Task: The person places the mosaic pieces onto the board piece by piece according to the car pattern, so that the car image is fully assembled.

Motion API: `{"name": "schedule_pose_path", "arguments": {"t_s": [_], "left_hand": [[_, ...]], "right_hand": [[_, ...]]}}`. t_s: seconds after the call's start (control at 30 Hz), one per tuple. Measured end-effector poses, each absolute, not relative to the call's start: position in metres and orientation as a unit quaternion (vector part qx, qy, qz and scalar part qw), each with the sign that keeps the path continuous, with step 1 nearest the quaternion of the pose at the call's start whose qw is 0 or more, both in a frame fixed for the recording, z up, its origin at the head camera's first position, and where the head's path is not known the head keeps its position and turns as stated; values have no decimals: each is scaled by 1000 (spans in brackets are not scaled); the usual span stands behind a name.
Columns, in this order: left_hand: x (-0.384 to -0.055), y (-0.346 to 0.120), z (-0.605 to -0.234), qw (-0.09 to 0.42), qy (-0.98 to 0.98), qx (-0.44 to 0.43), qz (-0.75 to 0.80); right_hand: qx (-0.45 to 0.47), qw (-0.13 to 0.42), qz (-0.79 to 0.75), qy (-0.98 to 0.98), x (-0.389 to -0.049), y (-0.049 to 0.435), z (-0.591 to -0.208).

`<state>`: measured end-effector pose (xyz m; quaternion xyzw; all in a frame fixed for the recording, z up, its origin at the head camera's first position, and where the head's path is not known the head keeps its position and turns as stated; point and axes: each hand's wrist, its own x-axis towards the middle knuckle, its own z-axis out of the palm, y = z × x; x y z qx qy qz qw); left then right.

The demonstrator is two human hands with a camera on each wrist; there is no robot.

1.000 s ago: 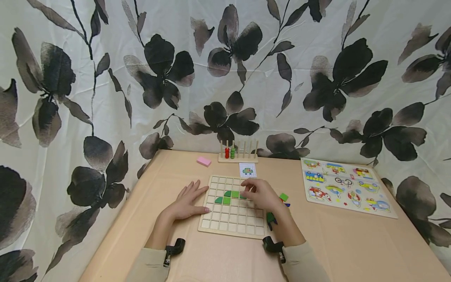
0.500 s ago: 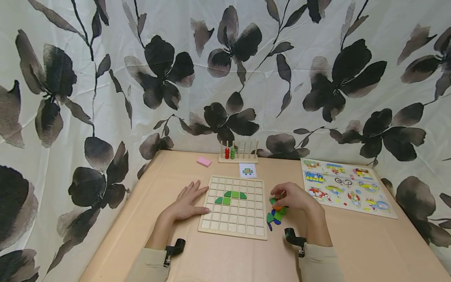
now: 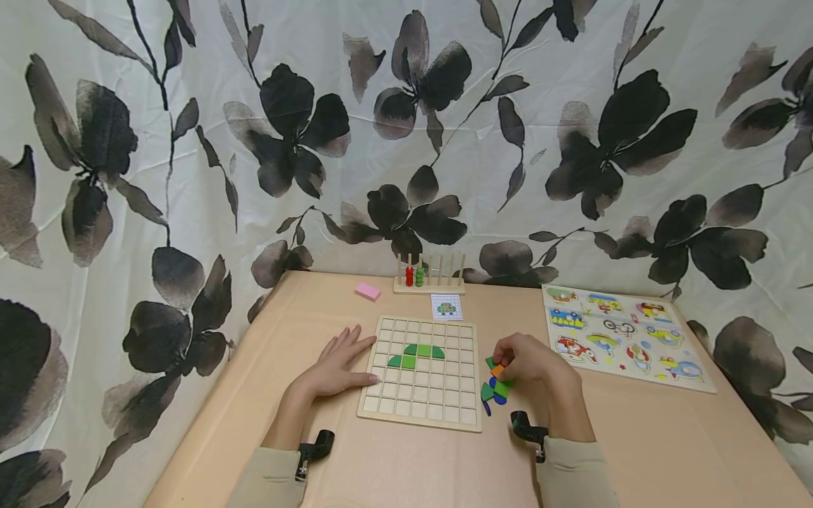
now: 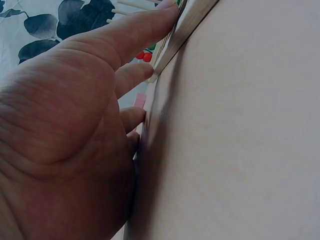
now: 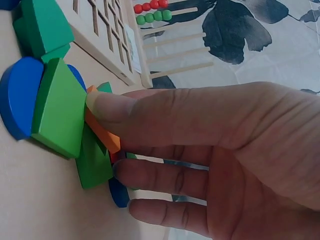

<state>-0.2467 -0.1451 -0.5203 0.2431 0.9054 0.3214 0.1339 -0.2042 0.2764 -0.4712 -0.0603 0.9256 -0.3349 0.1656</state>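
Note:
A wooden grid board lies in the middle of the table, with light green squares and dark green quarter-rounds set in its upper cells. My left hand lies spread at the board's left side, its thumb and index finger touching the edge. Right of the board, my right hand is at a small heap of coloured blocks. Its thumb presses an orange block in the right wrist view; the index finger is mostly hidden behind the thumb. Green blocks and a blue rounded block lie beside it.
Behind the board are a small card with a green car-like picture, a peg rack with red and green beads, and a pink block. A vehicle puzzle board lies at the back right, before a floral curtain.
My right hand has left the grid board and moved right to the block heap, uncovering a dark green quarter-round on the grid. The orange block has shifted slightly with the fingers. The left hand stays still.

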Motion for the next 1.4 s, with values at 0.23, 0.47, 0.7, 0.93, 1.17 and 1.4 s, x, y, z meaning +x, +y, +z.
{"name": "schedule_pose_path", "arguments": {"t_s": [0.23, 0.47, 0.7, 0.93, 1.17, 1.4], "left_hand": [[-247, -145, -520, 134, 907, 243, 317], [-246, -145, -520, 133, 907, 242, 317], [-246, -145, -520, 132, 907, 241, 320], [-246, -144, -520, 131, 907, 242, 318], [-246, -144, -521, 131, 908, 241, 316], [-247, -144, -521, 131, 910, 240, 313]], "right_hand": [[-78, 167, -330, 926, -207, 275, -473], [-62, 169, -321, 930, -207, 271, -472], [-57, 170, -312, 933, -207, 266, -471], [-48, 171, -319, 931, -206, 266, -469], [-78, 157, -340, 924, -207, 265, -466], [-135, 108, -402, 899, -212, 254, -461]]}}
